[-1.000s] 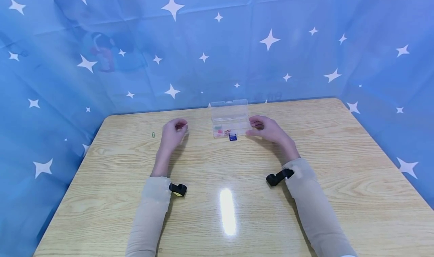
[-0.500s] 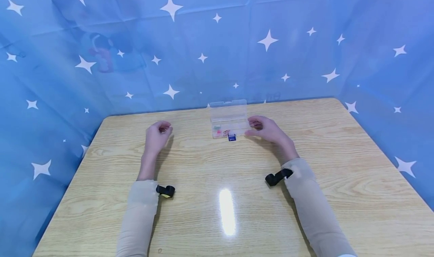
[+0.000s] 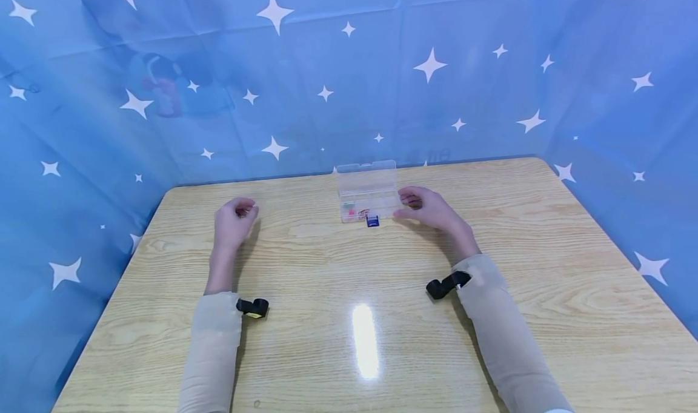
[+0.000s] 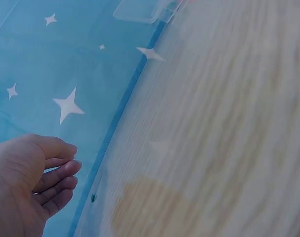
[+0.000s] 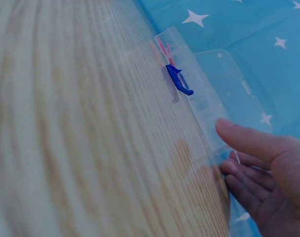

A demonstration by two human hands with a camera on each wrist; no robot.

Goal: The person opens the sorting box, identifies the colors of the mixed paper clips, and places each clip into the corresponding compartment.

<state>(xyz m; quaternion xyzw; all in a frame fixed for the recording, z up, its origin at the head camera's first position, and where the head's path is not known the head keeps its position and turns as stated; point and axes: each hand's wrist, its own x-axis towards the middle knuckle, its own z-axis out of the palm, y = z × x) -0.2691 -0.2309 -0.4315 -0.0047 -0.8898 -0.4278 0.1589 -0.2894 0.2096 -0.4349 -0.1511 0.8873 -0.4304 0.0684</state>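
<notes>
A clear plastic compartment box (image 3: 384, 204) stands at the back of the table with its lid (image 3: 368, 177) raised. Small red and pink pieces (image 3: 351, 212) lie in its left part. A blue clasp-like piece (image 5: 178, 80) sits at its front edge. My right hand (image 3: 431, 208) holds the box's right end, thumb (image 5: 234, 131) on the front corner and fingers round the side. My left hand (image 3: 231, 225) hovers at the far left, fingers loosely bent and apparently holding nothing. Just beyond its fingertips is a small green paper clip (image 4: 93, 198); in the head view that clip is hidden.
The wooden table (image 3: 327, 316) ends at the back against a blue star-printed curtain (image 3: 218, 68). A bright light reflection (image 3: 365, 340) shows on the tabletop. Black wrist cameras (image 3: 253, 307) are strapped over both sleeves.
My left hand has moved left, away from the box, and now covers the spot where the green paper clip showed. The right hand and the box have stayed in place.
</notes>
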